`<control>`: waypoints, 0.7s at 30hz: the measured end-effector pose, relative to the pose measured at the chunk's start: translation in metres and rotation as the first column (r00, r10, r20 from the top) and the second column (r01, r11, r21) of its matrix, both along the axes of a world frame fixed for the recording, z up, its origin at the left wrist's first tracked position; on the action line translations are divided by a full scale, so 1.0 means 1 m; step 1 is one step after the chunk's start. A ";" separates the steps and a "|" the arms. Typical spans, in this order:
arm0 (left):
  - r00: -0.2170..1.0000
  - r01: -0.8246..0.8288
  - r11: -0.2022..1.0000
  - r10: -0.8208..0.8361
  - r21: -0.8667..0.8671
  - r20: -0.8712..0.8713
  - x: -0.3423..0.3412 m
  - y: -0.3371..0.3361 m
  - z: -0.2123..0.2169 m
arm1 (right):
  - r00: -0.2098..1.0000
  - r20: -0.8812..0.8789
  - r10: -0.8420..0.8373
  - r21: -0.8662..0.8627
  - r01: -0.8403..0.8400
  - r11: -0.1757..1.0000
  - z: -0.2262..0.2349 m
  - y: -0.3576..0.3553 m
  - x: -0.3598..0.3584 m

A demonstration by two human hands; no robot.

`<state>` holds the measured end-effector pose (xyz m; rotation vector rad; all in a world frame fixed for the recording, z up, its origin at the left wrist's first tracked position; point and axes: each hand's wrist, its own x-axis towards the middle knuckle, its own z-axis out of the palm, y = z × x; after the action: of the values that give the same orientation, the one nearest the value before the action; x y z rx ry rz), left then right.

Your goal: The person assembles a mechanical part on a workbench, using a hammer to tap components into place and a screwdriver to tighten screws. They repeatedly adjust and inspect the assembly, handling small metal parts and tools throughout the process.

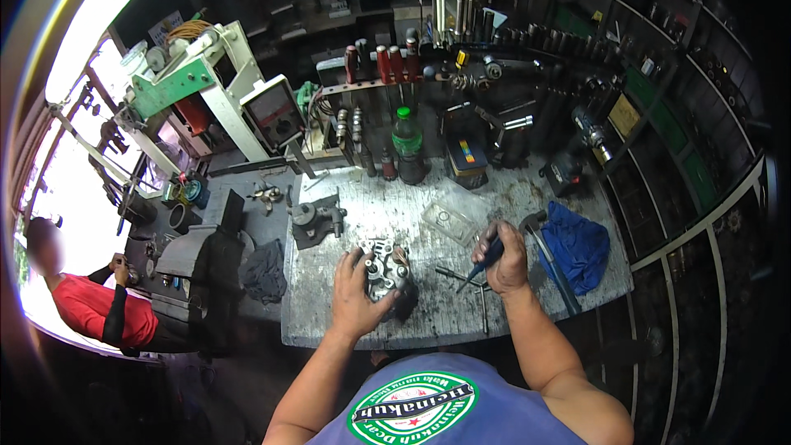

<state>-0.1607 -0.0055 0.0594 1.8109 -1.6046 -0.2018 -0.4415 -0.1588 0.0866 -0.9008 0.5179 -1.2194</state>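
On the metal-topped bench, my left hand (354, 295) grips the near left side of a cast metal engine part (385, 265), thumb and fingers spread around it. The part looks like a cylinder head, with holes and bosses on its upper face. To its right, my right hand (508, 262) is closed around the dark blue handle of what looks like a screwdriver (488, 257). Its shaft slants down to the left, apart from the engine part. Just beneath lies a T-shaped wrench (483, 303) on the bench.
A clear plastic package (449, 221) lies beyond my hands. At right are a hammer (557, 274) and a blue cloth (583, 249). Another metal part (316, 221) sits left. A green-capped bottle (405, 144) stands before the tool rack (375, 85). A person in red (107, 309) works far left.
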 end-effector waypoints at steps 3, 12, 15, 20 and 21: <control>0.999 -0.021 0.999 0.022 -0.024 0.030 -0.002 -0.002 0.006 | 0.998 0.066 -0.021 0.072 0.016 0.997 0.014 0.006 0.001; 0.998 0.034 0.998 -0.037 0.046 0.060 0.014 -0.028 0.022 | 0.975 0.006 0.222 -0.098 -0.220 0.971 0.050 0.044 0.051; 1.000 0.026 0.995 -0.026 0.094 0.003 0.010 -0.023 0.017 | 0.959 -0.009 0.282 -0.142 -0.280 0.949 0.050 0.050 0.072; 1.000 -0.009 0.999 0.008 0.041 0.016 0.006 -0.020 0.015 | 0.943 -0.086 0.323 -0.167 -0.333 0.928 0.044 0.048 0.088; 1.000 -0.008 0.998 0.008 0.056 0.006 0.005 -0.020 0.015 | 0.941 -0.097 0.324 -0.167 -0.336 0.927 0.043 0.048 0.090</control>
<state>-0.1554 -0.0257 0.0744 1.8616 -1.6102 -0.2400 -0.3511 -0.1110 0.1293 -1.1385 0.2940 -0.9393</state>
